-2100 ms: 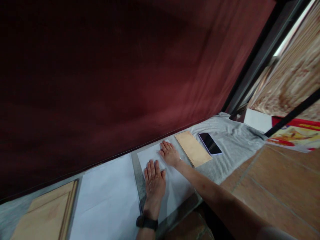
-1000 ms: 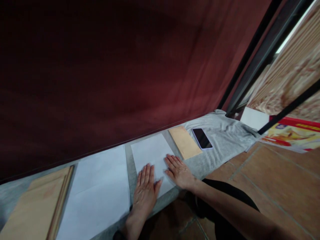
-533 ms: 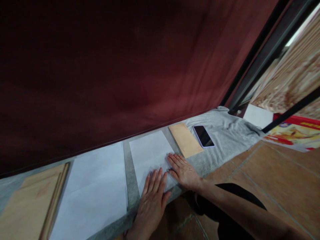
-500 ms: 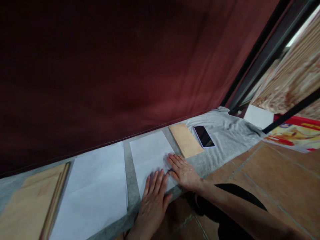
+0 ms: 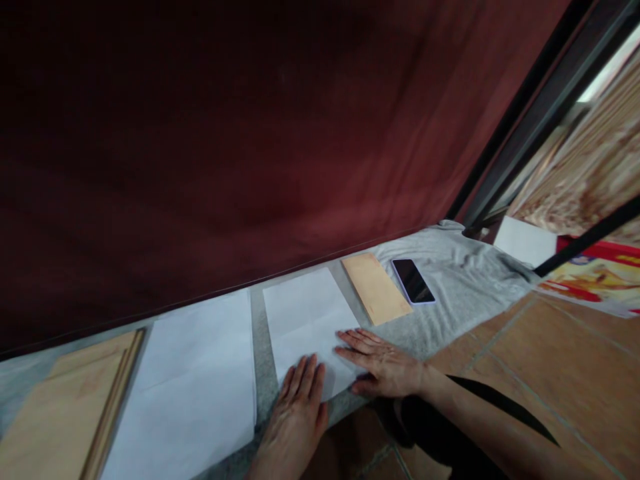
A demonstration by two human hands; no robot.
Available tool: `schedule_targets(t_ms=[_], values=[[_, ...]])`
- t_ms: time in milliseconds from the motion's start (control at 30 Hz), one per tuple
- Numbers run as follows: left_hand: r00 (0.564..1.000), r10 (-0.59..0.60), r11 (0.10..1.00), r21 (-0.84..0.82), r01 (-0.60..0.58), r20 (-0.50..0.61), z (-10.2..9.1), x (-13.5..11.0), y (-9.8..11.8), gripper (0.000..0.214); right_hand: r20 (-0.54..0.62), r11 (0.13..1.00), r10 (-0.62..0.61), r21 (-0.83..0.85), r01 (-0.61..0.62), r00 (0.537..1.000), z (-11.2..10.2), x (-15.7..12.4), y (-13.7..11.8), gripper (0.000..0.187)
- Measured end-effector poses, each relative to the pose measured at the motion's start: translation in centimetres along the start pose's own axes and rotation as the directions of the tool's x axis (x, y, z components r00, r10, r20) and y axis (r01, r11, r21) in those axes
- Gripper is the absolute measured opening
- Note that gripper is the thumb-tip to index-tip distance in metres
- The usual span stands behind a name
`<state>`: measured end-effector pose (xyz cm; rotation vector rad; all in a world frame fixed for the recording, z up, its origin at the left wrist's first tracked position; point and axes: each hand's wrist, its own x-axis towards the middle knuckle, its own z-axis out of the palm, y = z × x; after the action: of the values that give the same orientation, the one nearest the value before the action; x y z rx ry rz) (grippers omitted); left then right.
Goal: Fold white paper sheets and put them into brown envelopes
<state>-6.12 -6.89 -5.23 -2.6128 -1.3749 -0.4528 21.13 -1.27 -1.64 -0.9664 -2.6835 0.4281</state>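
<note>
A white sheet of paper (image 5: 313, 310) lies on the grey cloth-covered surface (image 5: 263, 353) in front of me. My left hand (image 5: 297, 413) rests with its stretched fingers on the sheet's near left corner. On the near right edge of the same sheet, my right hand (image 5: 380, 363) lies open, fingers extended. Neither hand grips anything. To the left is a larger stack of white paper (image 5: 190, 380). A tan envelope (image 5: 377, 288) lies flat just beyond my right hand, and a phone with a light purple edge (image 5: 413, 281) sits beside it.
A stack of tan envelopes (image 5: 70, 407) lies at the far left. Dark red fabric (image 5: 280, 147) rises behind the surface. At the right are a black metal frame (image 5: 520, 120), a red and yellow box (image 5: 600, 273) and the tiled floor (image 5: 560, 353).
My left hand has slid a little toward me and left on the sheet. My right hand has shifted slightly right and nearer, its thumb now at the edge. The view has tilted slightly.
</note>
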Motion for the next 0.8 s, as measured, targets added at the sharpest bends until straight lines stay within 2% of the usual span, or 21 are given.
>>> schedule_targets(t_ms=[167, 267, 367, 467, 533, 633, 733, 767, 800], values=[[0.996, -0.027, 0.997, 0.080, 0.020, 0.088, 0.5, -0.2, -0.2, 0.061, 0.083, 0.997, 0.008, 0.075, -0.014, 0.997, -0.9, 0.0, 0.1, 0.079], [0.994, -0.017, 0.997, 0.073, 0.009, 0.111, 0.0, 0.0, -1.1, 0.055, 0.124, 0.992, 0.036, 0.116, -0.050, 0.992, -1.4, 0.3, 0.2, 0.080], [0.991, -0.043, 0.999, -0.001, 0.044, 0.125, -1.4, 0.5, -2.0, 0.042, 0.157, 0.983, 0.024, 0.176, -0.052, 0.987, -2.4, 0.4, 0.8, 0.078], [0.981, -0.123, 0.982, -0.121, 0.142, 0.150, -3.8, 1.2, -1.9, 0.038, 0.133, 0.965, 0.011, 0.258, -0.045, 0.991, -3.6, 0.2, 1.8, 0.060], [0.963, -0.183, 0.950, -0.217, 0.225, 0.200, -5.5, 1.6, -1.3, 0.040, 0.094, 0.952, 0.022, 0.302, -0.050, 0.995, -3.9, -0.1, 2.5, 0.045], [0.912, -0.219, 0.866, -0.361, 0.345, 0.347, -7.2, 1.6, -1.0, 0.042, 0.064, 0.935, 0.007, 0.352, -0.030, 0.998, -3.4, -0.4, 3.0, 0.036], [0.856, -0.241, 0.776, -0.439, 0.454, 0.457, -7.6, 0.5, -2.4, 0.030, 0.049, 0.925, -0.027, 0.379, 0.006, 0.998, -2.0, -0.5, 2.9, 0.034], [0.844, -0.244, 0.753, -0.455, 0.476, 0.478, -7.4, -0.1, -3.2, 0.031, 0.038, 0.921, -0.027, 0.389, 0.010, 0.999, -1.7, -0.5, 2.7, 0.034], [0.836, -0.240, 0.735, -0.471, 0.488, 0.493, -7.2, -0.7, -4.1, 0.041, 0.029, 0.914, -0.022, 0.406, 0.009, 0.999, -1.4, -0.6, 2.5, 0.034]])
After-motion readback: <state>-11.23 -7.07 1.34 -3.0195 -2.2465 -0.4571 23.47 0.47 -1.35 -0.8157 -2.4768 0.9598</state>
